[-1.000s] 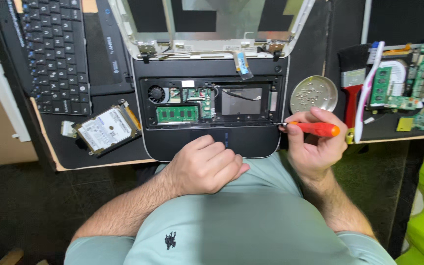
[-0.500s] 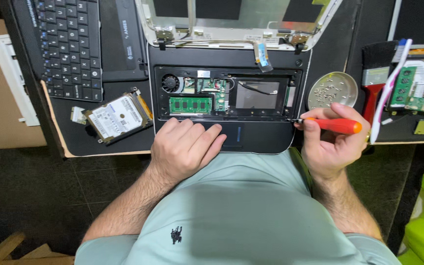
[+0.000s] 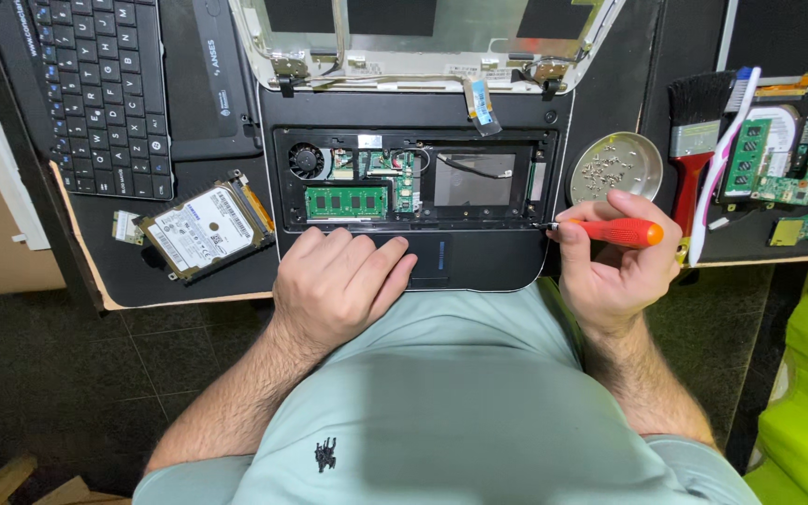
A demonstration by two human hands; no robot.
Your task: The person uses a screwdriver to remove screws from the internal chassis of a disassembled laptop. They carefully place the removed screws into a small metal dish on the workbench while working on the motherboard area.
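Observation:
An opened black laptop base [image 3: 423, 140] lies on the mat in front of me, its fan, green memory stick [image 3: 346, 202] and circuit parts exposed. My left hand [image 3: 339, 285] rests flat on the palm rest beside the touchpad, fingers together, holding nothing. My right hand [image 3: 614, 262] grips an orange-handled screwdriver [image 3: 614, 232], whose tip touches the right edge of the laptop base. The detached screen lid [image 3: 423, 37] lies behind the base.
A loose hard drive [image 3: 203, 229] and a removed keyboard [image 3: 105, 93] lie to the left. A round metal dish [image 3: 615, 166] with screws, a red-handled brush [image 3: 694, 140], a white toothbrush [image 3: 724, 159] and green circuit boards [image 3: 797, 154] are at the right.
The view has shifted, so everything sits lower in frame. My left hand has moved up onto the palm rest. The screwdriver stays at the laptop's right edge.

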